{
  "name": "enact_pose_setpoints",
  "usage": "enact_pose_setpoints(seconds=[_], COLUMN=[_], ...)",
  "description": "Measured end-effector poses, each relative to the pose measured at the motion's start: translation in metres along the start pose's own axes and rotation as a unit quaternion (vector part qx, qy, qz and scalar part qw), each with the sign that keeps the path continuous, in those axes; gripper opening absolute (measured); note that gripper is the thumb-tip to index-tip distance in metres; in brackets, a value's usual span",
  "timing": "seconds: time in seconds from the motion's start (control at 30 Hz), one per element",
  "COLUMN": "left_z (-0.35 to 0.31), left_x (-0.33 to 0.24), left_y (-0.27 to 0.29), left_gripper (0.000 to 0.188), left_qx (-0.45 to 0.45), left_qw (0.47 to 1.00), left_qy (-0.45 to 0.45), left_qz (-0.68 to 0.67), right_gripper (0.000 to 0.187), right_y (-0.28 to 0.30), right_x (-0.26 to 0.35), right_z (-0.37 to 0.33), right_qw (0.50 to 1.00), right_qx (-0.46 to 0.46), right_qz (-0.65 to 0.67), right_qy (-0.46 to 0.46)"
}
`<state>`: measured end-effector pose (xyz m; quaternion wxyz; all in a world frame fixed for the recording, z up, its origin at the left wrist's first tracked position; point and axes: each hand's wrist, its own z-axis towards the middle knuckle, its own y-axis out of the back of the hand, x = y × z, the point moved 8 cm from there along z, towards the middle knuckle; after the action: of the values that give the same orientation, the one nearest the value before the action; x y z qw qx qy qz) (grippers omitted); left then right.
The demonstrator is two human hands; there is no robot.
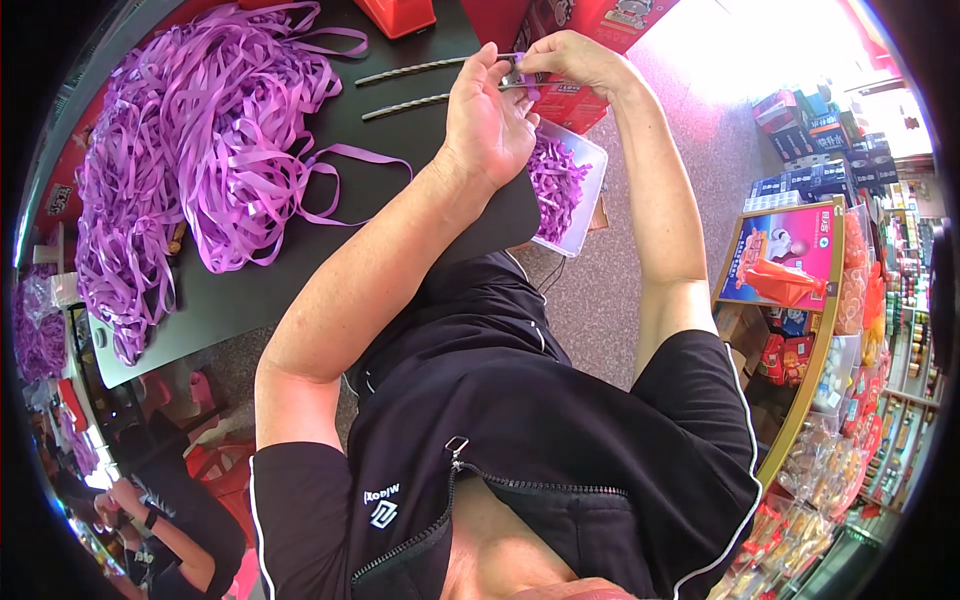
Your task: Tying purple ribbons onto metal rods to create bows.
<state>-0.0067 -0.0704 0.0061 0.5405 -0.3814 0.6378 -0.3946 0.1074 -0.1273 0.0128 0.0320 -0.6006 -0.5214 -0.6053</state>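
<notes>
Two twisted metal rods [405, 106] run side by side above the edge of a dark table, their ends passing behind my hands. My left hand [487, 125] is turned palm up against them, its fingers curled near a small shiny metal part I cannot make out clearly. A short piece of purple ribbon [530, 88] lies across the rods between my hands. From the right, my right hand [572, 58] pinches at the ribbon's upper end, fingertips pressed together. Below my hands, a white plastic bin [592, 185] contains many purple ribbon pieces [556, 185].
A big tangled heap of purple ribbon [235, 130] covers the left of the dark table [420, 165]. A red container [398, 14] stands at its far edge. Packed shop shelves [800, 400] line the right. At lower left another person [185, 530] is working.
</notes>
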Motion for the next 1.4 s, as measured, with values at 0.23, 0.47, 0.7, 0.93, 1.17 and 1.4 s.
enact_pose_setpoints(seconds=[0.23,0.47,0.7,0.93,1.17,1.4], left_z=[0.0,-0.001,-0.001,-0.002,-0.001,-0.001], left_x=[0.001,0.0,0.0,0.0,-0.002,-0.001], left_y=[0.001,-0.001,0.0,0.0,0.0,0.001], left_gripper=[0.084,0.084,0.085,0.081,0.071,0.075], left_qx=[0.007,0.002,-0.006,-0.006,0.0,-0.006], left_qw=[1.0,1.0,1.0,1.0,1.0,1.0], left_qy=[0.008,0.003,0.001,-0.001,-0.008,-0.004], left_qz=[0.005,0.005,0.007,0.008,-0.006,-0.011], right_gripper=[0.021,0.03,0.024,0.031,0.047,0.037], right_y=[0.003,0.008,0.005,0.005,-0.003,-0.016], right_x=[-0.005,-0.014,-0.013,-0.011,-0.012,-0.071], right_z=[-0.001,-0.003,-0.005,-0.008,-0.022,-0.018], right_qw=[0.999,0.997,0.996,0.982,0.973,0.914], right_qx=[-0.032,-0.072,-0.09,-0.123,-0.197,-0.186], right_qz=[0.002,0.006,-0.011,-0.141,-0.117,0.357], right_qy=[-0.007,-0.014,0.005,-0.034,-0.005,-0.047])
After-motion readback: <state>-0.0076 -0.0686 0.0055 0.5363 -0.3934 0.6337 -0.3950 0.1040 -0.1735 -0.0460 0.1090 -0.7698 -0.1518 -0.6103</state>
